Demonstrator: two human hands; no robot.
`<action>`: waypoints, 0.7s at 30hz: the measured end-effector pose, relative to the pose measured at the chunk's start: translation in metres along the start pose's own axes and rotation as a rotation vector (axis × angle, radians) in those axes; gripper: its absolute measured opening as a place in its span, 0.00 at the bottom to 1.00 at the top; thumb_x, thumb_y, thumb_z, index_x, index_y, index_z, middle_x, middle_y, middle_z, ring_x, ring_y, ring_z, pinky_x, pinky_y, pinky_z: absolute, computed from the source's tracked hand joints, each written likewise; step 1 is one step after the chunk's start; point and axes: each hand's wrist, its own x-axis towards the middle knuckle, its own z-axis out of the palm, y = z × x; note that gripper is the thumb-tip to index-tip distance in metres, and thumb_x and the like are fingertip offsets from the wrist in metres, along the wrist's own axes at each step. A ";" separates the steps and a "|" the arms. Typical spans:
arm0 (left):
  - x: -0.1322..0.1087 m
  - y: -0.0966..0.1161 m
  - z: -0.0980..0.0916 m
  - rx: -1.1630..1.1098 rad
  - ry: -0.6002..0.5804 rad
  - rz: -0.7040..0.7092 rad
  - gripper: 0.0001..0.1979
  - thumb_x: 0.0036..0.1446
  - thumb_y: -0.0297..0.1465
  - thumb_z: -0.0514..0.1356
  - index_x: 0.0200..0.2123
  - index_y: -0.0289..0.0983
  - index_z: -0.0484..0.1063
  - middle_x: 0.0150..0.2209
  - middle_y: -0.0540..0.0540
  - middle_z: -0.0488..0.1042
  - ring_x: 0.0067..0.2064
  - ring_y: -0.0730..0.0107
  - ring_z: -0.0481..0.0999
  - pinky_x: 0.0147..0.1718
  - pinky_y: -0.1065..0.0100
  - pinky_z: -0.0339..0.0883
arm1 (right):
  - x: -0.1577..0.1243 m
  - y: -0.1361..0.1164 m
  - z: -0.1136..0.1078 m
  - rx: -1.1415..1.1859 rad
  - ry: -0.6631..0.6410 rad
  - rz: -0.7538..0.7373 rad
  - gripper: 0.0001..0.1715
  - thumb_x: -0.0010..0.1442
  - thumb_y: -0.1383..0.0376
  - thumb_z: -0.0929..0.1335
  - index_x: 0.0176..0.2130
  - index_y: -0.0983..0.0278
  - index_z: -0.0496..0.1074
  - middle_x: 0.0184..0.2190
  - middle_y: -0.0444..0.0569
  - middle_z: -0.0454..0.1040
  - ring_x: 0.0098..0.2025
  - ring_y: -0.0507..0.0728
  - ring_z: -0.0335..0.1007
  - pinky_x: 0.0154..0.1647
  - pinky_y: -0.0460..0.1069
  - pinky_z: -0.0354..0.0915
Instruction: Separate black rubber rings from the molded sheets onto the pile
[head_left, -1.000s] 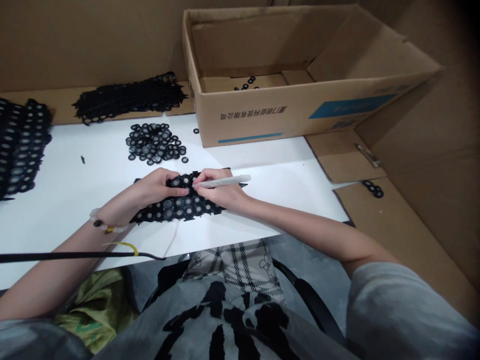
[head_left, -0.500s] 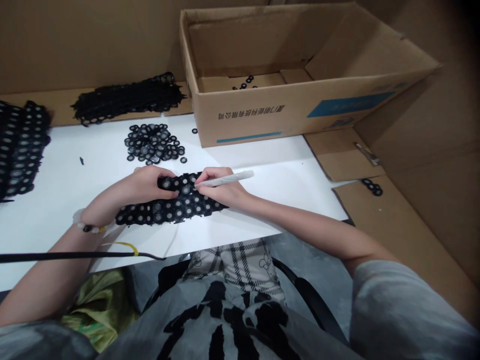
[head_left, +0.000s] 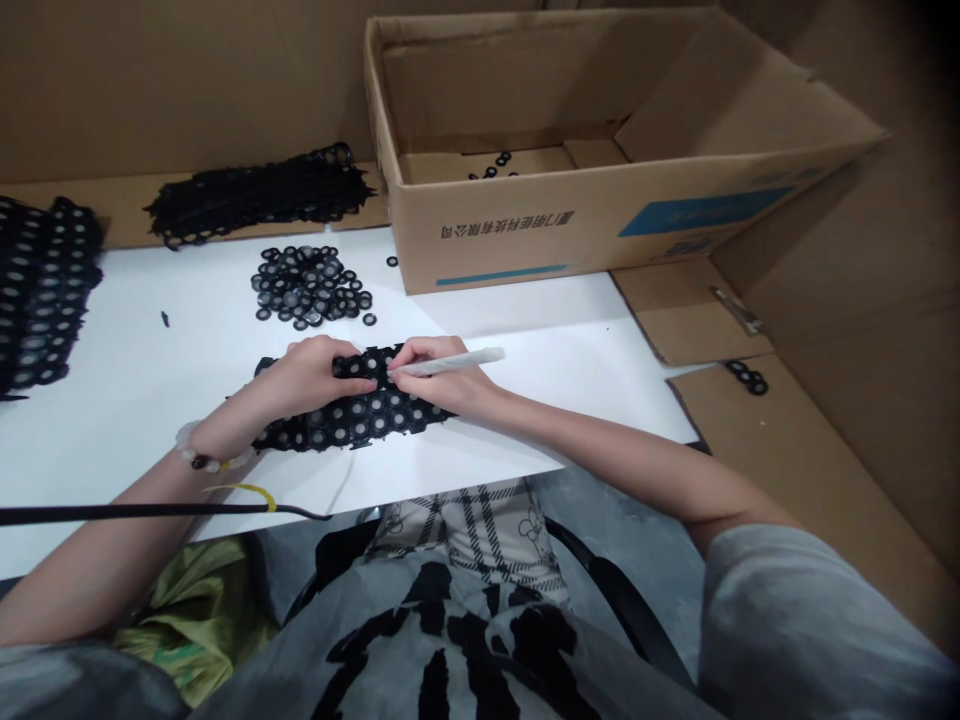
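In my right hand (head_left: pixel 446 378) is a slim white pen-shaped tool (head_left: pixel 480 357), its back end pointing right. Its tip meets a black moulded sheet (head_left: pixel 358 425) set with rows of round parts with pale centres, though the fingertips partly cover the contact. My left hand (head_left: pixel 319 368) grips the same sheet from the left, thumb across the top and fingers curled at the far edge. Beyond both hands lies a heap of loose black rings (head_left: pixel 304 288).
A large open cardboard box (head_left: pixel 517 225) with several rings inside stands at the back. Black sheets with pale discs (head_left: pixel 49 300) lie at the left, and a dark stack of sheets (head_left: pixel 259 195) behind the heap. A black rod (head_left: pixel 150 511) crosses the near left.
My left hand has slid to the right along the sheet, its thumb now closer to the pen tip. My right hand and the tool stay at nearly the same spot.
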 end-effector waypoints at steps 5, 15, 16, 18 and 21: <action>0.001 0.000 0.001 -0.074 -0.014 0.004 0.18 0.46 0.48 0.62 0.22 0.40 0.67 0.24 0.50 0.71 0.31 0.64 0.67 0.31 0.68 0.57 | 0.000 0.000 0.001 -0.022 -0.010 0.010 0.06 0.52 0.64 0.69 0.30 0.64 0.75 0.27 0.43 0.76 0.28 0.49 0.66 0.31 0.47 0.59; 0.001 0.001 0.004 -0.267 -0.115 -0.026 0.17 0.49 0.45 0.61 0.23 0.38 0.66 0.24 0.53 0.66 0.29 0.70 0.64 0.30 0.69 0.57 | -0.004 -0.004 0.007 -0.155 0.041 -0.063 0.06 0.55 0.65 0.67 0.31 0.64 0.75 0.28 0.44 0.77 0.31 0.51 0.69 0.34 0.47 0.58; 0.001 0.001 0.003 -0.302 -0.153 -0.016 0.16 0.49 0.45 0.61 0.24 0.38 0.67 0.24 0.52 0.67 0.29 0.70 0.64 0.30 0.69 0.58 | -0.004 -0.004 0.007 -0.159 0.046 -0.072 0.06 0.55 0.65 0.67 0.31 0.64 0.75 0.28 0.44 0.77 0.31 0.50 0.69 0.34 0.47 0.58; 0.002 0.001 0.001 -0.317 -0.205 0.005 0.16 0.50 0.45 0.60 0.25 0.38 0.68 0.25 0.52 0.68 0.30 0.69 0.66 0.31 0.69 0.59 | -0.003 -0.003 0.006 -0.153 0.042 -0.076 0.06 0.55 0.65 0.67 0.31 0.64 0.75 0.28 0.44 0.77 0.31 0.50 0.69 0.34 0.47 0.59; 0.003 0.000 -0.005 -0.209 -0.208 0.004 0.17 0.49 0.47 0.60 0.24 0.38 0.69 0.25 0.51 0.71 0.30 0.67 0.67 0.31 0.68 0.59 | -0.002 -0.003 0.003 -0.067 0.020 -0.042 0.06 0.54 0.65 0.68 0.31 0.64 0.75 0.27 0.44 0.77 0.30 0.51 0.69 0.33 0.47 0.59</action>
